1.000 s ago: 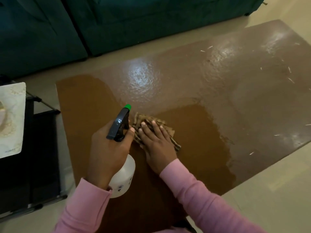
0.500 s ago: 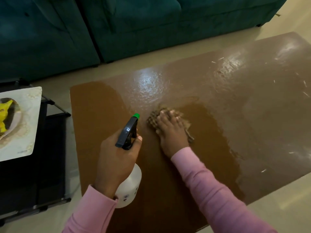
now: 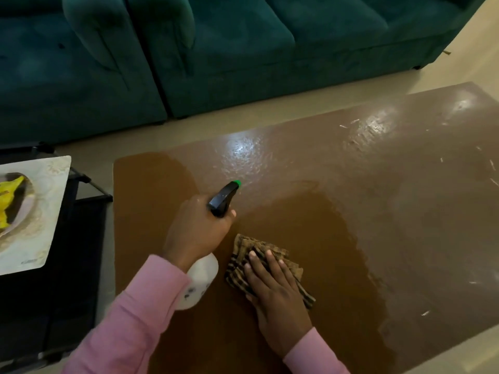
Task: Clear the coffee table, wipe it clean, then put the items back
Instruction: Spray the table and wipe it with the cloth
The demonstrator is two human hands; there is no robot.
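The brown coffee table (image 3: pixel 391 211) fills the middle and right of the view, its near left part wiped and its far right part dusty with pale specks. My left hand (image 3: pixel 197 233) grips a white spray bottle (image 3: pixel 201 279) with a black trigger and green nozzle, held above the table's left part. My right hand (image 3: pixel 272 287) presses flat on a brown checked cloth (image 3: pixel 243 255) lying on the tabletop near the front edge.
A dark green sofa (image 3: pixel 243 49) runs along the far side beyond a strip of pale floor. At the left a black rack (image 3: pixel 54 292) carries a pale placemat (image 3: pixel 40 238) with a bowl of yellow fruit (image 3: pixel 10 201).
My right hand has drawn the cloth back toward me along the tabletop after pushing it away. The left hand with the bottle stayed beside it; the view tilted up.
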